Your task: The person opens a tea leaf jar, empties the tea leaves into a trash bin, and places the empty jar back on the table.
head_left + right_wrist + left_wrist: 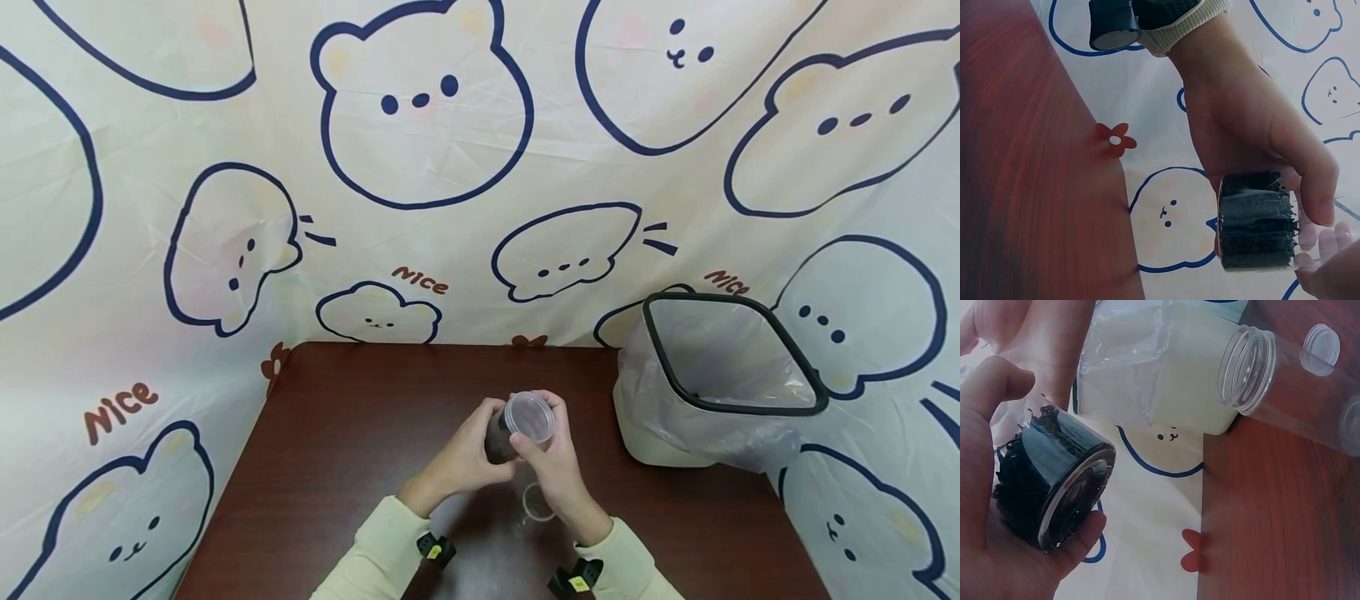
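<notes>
A clear jar of dark, shredded dried leaf-like pieces (1054,478) is held up over the table, tilted. My left hand (472,457) wraps round its body, with the dark contents (1257,222) showing in the right wrist view. At the top end my right hand (557,467) grips the clear lid (531,417), thumb on the near edge and fingers round the far side. Below the hands a second clear jar (537,503) stands on the table with nothing in it. The left wrist view shows its open threaded mouth and a loose clear lid (1321,350) beside it.
A pale bin (651,437) with a dark rim and a plastic liner stands at the table's back right. The dark wooden table (337,467) meets a cartoon-printed cloth (465,250) at the back and sides.
</notes>
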{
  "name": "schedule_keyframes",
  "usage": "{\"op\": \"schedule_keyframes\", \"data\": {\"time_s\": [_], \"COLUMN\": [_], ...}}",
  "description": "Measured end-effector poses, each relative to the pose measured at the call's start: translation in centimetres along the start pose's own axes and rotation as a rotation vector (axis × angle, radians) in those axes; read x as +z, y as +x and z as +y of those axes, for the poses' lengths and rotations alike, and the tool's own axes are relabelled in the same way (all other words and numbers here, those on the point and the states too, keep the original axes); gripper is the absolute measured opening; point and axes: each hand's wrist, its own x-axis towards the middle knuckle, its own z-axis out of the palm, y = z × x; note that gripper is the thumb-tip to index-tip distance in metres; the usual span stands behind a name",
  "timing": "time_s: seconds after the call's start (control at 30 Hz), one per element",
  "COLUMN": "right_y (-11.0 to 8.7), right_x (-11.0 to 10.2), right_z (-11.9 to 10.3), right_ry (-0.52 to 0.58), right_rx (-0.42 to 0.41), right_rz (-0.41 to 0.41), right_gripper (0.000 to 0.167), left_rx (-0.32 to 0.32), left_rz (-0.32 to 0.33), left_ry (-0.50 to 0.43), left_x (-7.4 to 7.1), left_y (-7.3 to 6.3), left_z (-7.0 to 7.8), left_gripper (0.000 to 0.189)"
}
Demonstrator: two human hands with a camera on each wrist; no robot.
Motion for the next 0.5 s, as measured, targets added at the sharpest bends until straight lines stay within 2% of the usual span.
{"op": "schedule_keyframes", "data": {"time_s": [0.5], "right_y": [0.14], "right_x": [-0.60], "right_z": [0.18], "right_ry": [0.038], "right_rx": [-0.004], "right_rz": [-0.064], "right_gripper": [0.064], "left_rx": [-0.010], "left_rz": [-0.012], "left_ry": [-0.026], "left_x": [-0.26], "left_y": [-0.13], "left_z": [0.06], "left_gripper": [0.069]}}
